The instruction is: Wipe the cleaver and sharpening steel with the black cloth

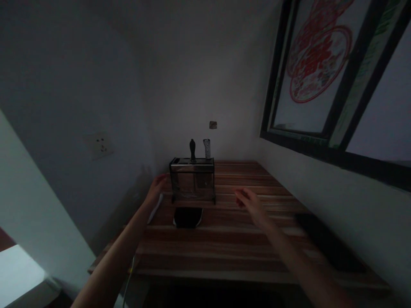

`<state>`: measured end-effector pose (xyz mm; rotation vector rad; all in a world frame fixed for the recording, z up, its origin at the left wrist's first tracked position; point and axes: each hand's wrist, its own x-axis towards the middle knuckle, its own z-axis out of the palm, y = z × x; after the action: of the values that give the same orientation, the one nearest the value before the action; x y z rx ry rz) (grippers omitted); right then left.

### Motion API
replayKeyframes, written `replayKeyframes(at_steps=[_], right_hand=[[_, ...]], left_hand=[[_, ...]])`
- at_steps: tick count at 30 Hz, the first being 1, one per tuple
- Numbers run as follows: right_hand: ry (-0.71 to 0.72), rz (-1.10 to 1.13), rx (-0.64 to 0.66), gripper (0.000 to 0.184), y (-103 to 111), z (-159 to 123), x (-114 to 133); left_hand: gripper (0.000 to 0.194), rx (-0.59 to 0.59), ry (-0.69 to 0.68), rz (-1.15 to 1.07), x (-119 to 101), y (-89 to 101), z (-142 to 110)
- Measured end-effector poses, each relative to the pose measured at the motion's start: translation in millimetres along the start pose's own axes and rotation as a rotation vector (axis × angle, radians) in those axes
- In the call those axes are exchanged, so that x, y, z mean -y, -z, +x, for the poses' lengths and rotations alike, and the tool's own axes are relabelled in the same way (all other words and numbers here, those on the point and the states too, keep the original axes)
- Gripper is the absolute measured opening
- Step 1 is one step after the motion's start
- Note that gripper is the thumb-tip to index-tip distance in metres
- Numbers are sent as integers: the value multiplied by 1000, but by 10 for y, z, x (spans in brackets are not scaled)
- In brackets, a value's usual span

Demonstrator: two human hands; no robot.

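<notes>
A knife block (192, 182) with clear sides and a dark frame stands at the back of the wood-striped table. A black-handled knife (192, 149) and a second, grey patterned handle (207, 148) stick up from its top. My left hand (158, 185) is beside the block's left end, fingers stretched toward it; whether they touch it I cannot tell. Over the table to the right of the block is my right hand (247, 200), its fingers loosely bent and holding nothing I can see. In front of the block lies a small black object with a pale rim (188, 217).
A long dark flat object (329, 241) lies along the table's right side. Behind my left forearm is a white item (155, 209); a thin cable (128, 280) hangs at the front left. Walls enclose the table (224, 248), with a socket (99, 145) on the left.
</notes>
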<state>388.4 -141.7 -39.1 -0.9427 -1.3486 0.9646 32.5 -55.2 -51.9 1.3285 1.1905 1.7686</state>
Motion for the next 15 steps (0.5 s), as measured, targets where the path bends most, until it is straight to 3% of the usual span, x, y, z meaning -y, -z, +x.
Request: replayKeyframes(at_steps=[6,11,15], right_hand=[[53,-107,-26,45,-247,663,-302],[137,-146,-46,70,-460,1114,-547],[156,-125,25,73,-520,1245,-637]], left_hand=[[47,252,88,-351,56,-78,180],[52,241,154,-340,199,-205,276],[58,263,182,-347,317,-249,341]])
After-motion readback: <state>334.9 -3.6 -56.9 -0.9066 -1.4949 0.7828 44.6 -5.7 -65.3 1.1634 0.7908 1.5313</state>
